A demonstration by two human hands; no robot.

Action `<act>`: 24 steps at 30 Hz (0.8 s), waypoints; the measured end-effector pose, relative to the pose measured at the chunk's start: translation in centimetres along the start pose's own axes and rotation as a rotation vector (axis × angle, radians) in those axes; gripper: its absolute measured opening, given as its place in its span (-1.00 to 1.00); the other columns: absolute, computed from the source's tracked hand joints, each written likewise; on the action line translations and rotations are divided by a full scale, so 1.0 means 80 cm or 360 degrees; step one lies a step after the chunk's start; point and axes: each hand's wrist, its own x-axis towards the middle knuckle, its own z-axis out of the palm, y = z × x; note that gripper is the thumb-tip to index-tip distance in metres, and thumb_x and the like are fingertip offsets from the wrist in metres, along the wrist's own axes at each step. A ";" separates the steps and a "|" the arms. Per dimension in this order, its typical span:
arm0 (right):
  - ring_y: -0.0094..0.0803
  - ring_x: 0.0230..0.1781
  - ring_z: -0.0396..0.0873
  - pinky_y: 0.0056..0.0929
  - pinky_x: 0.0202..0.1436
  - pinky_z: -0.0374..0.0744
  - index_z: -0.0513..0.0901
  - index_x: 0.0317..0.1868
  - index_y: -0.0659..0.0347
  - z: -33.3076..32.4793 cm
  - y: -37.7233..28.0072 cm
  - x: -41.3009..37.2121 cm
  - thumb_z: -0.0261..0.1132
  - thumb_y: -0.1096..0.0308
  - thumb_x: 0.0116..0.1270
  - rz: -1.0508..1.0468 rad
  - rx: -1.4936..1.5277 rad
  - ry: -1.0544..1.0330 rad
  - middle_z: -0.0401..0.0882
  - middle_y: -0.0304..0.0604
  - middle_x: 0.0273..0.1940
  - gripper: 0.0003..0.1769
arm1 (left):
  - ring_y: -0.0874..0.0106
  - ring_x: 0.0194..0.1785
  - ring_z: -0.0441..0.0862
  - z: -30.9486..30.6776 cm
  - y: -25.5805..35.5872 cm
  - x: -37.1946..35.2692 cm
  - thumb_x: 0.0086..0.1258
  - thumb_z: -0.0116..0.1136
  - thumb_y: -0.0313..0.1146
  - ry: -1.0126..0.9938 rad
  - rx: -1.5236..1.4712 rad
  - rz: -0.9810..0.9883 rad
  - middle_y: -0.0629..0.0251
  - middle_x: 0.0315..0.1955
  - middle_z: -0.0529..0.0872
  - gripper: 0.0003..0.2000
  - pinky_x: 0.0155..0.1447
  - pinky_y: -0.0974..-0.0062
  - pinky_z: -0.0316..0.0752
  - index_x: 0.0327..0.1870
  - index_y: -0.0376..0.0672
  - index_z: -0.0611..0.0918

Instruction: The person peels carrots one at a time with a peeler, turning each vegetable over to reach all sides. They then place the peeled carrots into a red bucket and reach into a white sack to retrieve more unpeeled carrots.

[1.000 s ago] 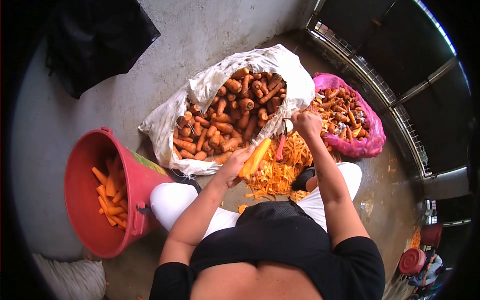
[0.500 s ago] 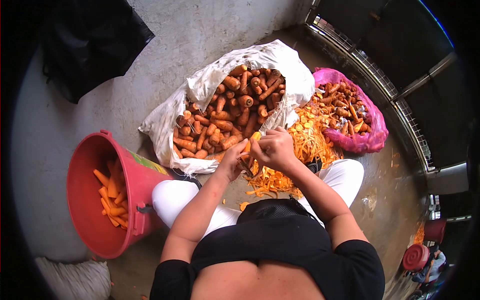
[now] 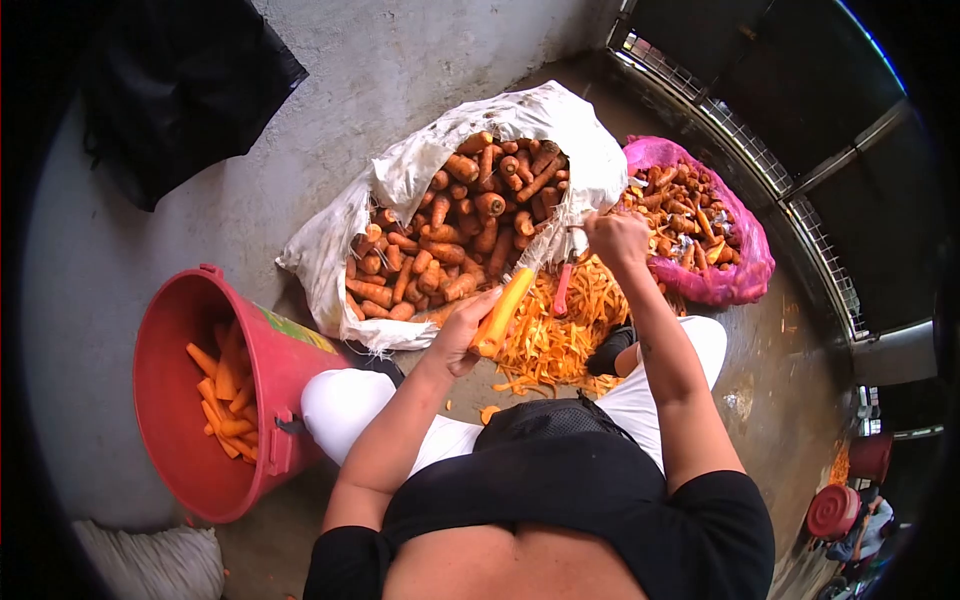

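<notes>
My left hand (image 3: 467, 330) is closed around a peeled orange carrot (image 3: 505, 312), which slants up and to the right. Farther right and higher, my right hand (image 3: 617, 240) is closed near a tool with a pink part (image 3: 563, 290) hanging below it; what its fingers grip is hard to make out. Under and between the hands lies a heap of orange peelings (image 3: 560, 345). Beyond the left hand, an open white sack (image 3: 590, 130) holds several unpeeled carrots (image 3: 440, 235).
A red bucket (image 3: 160, 440) with peeled carrots (image 3: 228, 400) stands at the left. A pink bag (image 3: 755, 255) of carrot pieces is at the upper right. A white sack (image 3: 150, 560) lies lower left. Another person (image 3: 873, 525) is at the far right.
My right hand has moved up and right, away from the carrot. The carrot now shows at full length in my left hand, where both hands were together on it before.
</notes>
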 end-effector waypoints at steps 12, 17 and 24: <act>-0.44 -0.71 0.42 -0.40 -0.46 0.36 0.63 -0.77 0.04 -0.104 -0.116 -0.059 0.28 0.26 0.18 -0.0480 0.1253 0.0145 0.48 -0.30 -0.78 -0.65 | 0.53 -0.37 0.63 -0.006 -0.008 0.028 0.51 -0.08 -0.15 0.0139 -0.0219 -0.0051 0.31 -0.33 0.63 -0.68 -0.34 0.61 0.56 0.04 -0.22 0.50; -0.42 -0.74 0.34 -0.39 -0.51 0.30 0.55 -0.81 0.03 -0.101 -0.130 -0.057 0.29 0.33 0.19 -0.0693 0.1199 0.0264 0.41 -0.34 -0.81 -0.61 | 0.54 -0.32 0.65 -0.011 -0.011 0.021 0.47 -0.06 -0.23 0.0071 -0.0282 -0.0018 0.33 -0.29 0.63 -0.73 -0.35 0.54 0.61 0.02 -0.19 0.50; -0.62 -0.80 0.23 -0.48 -0.51 0.39 0.50 -0.87 -0.07 -0.058 -0.069 -0.023 0.15 0.24 0.31 -0.0284 0.0716 0.0217 0.32 -0.44 -0.89 -0.49 | 0.53 -0.47 0.62 -0.005 0.004 0.001 0.51 -0.08 -0.16 -0.0143 -0.0129 -0.0082 0.28 -0.41 0.62 -0.71 -0.47 0.64 0.53 -0.07 -0.22 0.53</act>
